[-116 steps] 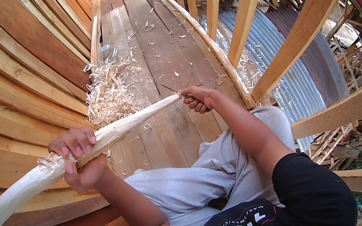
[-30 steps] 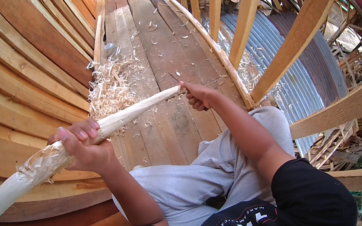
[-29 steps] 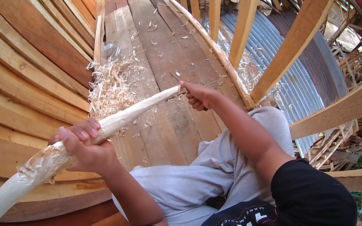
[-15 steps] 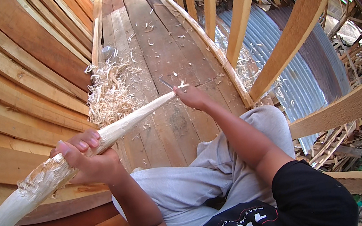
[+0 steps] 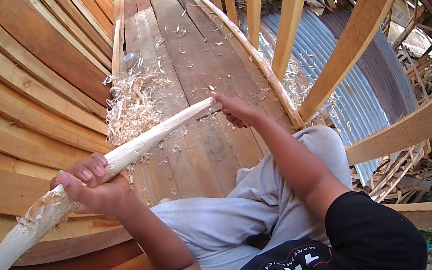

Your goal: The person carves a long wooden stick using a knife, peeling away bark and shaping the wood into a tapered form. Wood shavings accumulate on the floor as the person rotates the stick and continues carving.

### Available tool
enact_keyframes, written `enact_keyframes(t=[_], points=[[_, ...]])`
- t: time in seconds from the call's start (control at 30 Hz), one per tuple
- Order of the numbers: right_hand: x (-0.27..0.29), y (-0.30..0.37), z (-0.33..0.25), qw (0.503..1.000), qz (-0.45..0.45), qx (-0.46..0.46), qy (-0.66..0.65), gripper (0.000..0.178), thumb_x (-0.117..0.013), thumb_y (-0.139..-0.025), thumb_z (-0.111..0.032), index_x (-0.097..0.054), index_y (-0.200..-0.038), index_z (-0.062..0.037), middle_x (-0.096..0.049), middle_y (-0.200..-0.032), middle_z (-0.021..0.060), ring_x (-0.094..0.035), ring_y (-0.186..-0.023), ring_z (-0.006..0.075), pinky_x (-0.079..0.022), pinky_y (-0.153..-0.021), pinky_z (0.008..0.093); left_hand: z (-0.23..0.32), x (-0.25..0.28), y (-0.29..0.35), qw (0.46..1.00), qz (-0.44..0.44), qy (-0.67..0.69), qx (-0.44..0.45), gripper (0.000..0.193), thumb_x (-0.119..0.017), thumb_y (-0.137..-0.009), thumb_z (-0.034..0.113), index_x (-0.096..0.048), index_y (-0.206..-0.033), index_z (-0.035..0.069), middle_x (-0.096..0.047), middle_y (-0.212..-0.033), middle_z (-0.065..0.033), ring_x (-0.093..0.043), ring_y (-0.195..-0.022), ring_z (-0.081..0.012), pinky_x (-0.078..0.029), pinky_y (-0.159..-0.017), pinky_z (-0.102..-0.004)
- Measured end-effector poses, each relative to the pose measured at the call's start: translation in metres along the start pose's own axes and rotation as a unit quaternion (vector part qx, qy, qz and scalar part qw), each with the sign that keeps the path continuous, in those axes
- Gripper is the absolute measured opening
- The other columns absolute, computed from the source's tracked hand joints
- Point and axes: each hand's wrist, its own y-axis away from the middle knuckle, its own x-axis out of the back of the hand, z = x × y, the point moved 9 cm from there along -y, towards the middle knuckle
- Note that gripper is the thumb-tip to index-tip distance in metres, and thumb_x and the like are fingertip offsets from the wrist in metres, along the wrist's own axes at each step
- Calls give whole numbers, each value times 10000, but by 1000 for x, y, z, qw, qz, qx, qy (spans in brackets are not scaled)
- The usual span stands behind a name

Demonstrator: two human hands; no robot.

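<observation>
A long peeled wooden pole (image 5: 155,136) slants from the lower left up to the middle, its bark gone and its surface pale. My left hand (image 5: 95,185) is wrapped round it, beside a rough patch of half-lifted slivers (image 5: 47,210). At the pole's thinner far end, my right hand (image 5: 236,112) is closed on a knife; the handle is hidden in the fingers. The thin blade (image 5: 204,81) shows only faintly, pointing away past the pole's tip.
Curled shavings (image 5: 133,109) lie heaped by the plank wall (image 5: 23,122) at left, near a small clear round container (image 5: 131,61). Loose chips dot the board floor (image 5: 213,153). Upright wooden slats (image 5: 292,11) stand at right, with corrugated metal sheets (image 5: 327,75) below.
My right hand has moved slightly away and to the right, with the knife tilting along. The left hand and the pole have shifted a little to the left.
</observation>
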Motion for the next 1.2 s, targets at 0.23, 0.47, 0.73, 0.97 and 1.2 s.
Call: enact_keyframes(t=[0.23,0.47,0.73,0.97,1.2], points=[[37,-21,0,950,240,127,155,643,-424,-878,-670,-334,-517,-145,-285,-445,-21,-273,-349,120,-209,-352,308,-11,2,2,999,28,-15,26,216,-607,-882,249,-432,-811,143,-372,-563,29,-400,-444,-93,-399,-467,-267],[-20,-11,24,909,-217,-149,-323,626,-408,-883,-670,-215,-516,-200,-187,-442,-72,-142,-349,59,-106,-315,231,-12,5,-3,1000,5,-5,20,212,-600,-880,225,-424,-793,146,-374,-570,23,-405,-446,-95,-403,-468,-270],[9,-15,25,929,-132,-132,-320,615,-433,-875,-660,-229,-524,-199,-198,-437,-72,-143,-346,60,-87,-316,230,-15,-8,8,999,-14,-4,42,279,-592,-886,239,-408,-697,150,-358,-574,40,-384,-489,-90,-399,-541,-291],[18,-23,39,906,-46,-164,-388,606,-470,-867,-639,-239,-534,-190,-205,-437,-63,-146,-350,73,-99,-334,237,-13,-22,29,999,-23,-6,40,136,-573,-893,191,-440,-886,166,-372,-559,19,-399,-463,-104,-415,-498,-297],[80,-71,99,924,75,-131,-350,602,-418,-869,-674,-256,-541,-196,-211,-444,-65,-155,-357,79,-101,-348,254,40,-31,33,999,-15,-28,-10,119,-549,-902,183,-436,-908,145,-355,-550,16,-388,-442,-94,-411,-473,-278]])
